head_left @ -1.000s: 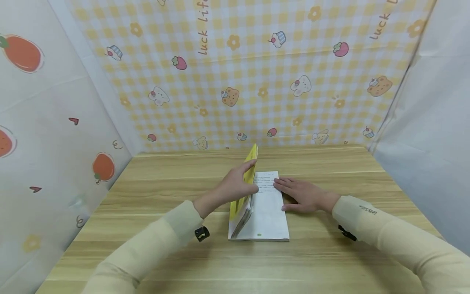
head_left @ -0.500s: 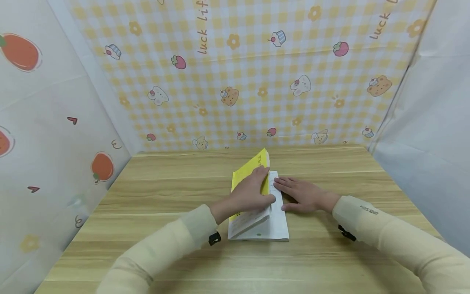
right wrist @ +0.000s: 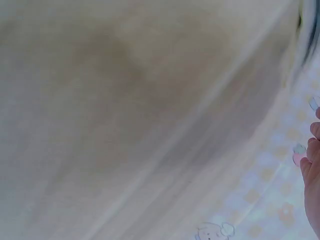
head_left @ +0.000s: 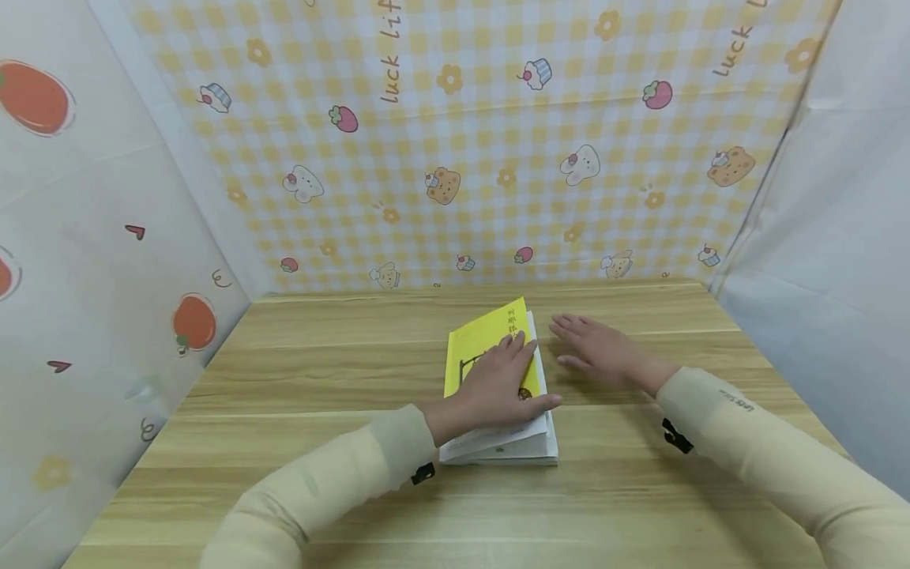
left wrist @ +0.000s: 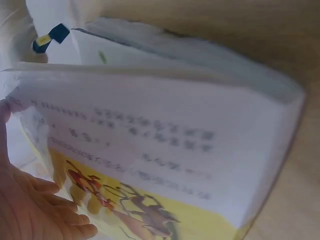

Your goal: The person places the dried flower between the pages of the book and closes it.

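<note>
A paperback book [head_left: 475,338] with a yellow front cover lies on the table, its cover and upper pages slightly raised above the white pages beneath. My left hand [head_left: 494,387] rests on the cover with fingers spread and thumb reaching past the right edge. In the left wrist view, white pages and a colourful illustration on the book [left wrist: 150,115] show beside that hand [left wrist: 37,207]. To the right of the book, my right hand [head_left: 600,349] is apart from it, fingers extended and holding nothing. Only part of the right hand [right wrist: 312,185] enters the right wrist view.
The wood-grain table [head_left: 320,371] stretches around the book on all sides. A yellow checked cloth [head_left: 441,134] hangs along its back edge. White cloth walls stand at the left [head_left: 128,276] and right [head_left: 832,261].
My left hand has swung the yellow cover and upper pages over to the right and down, and its fingers now lie flat on the cover. My right hand has come off the page and moved right.
</note>
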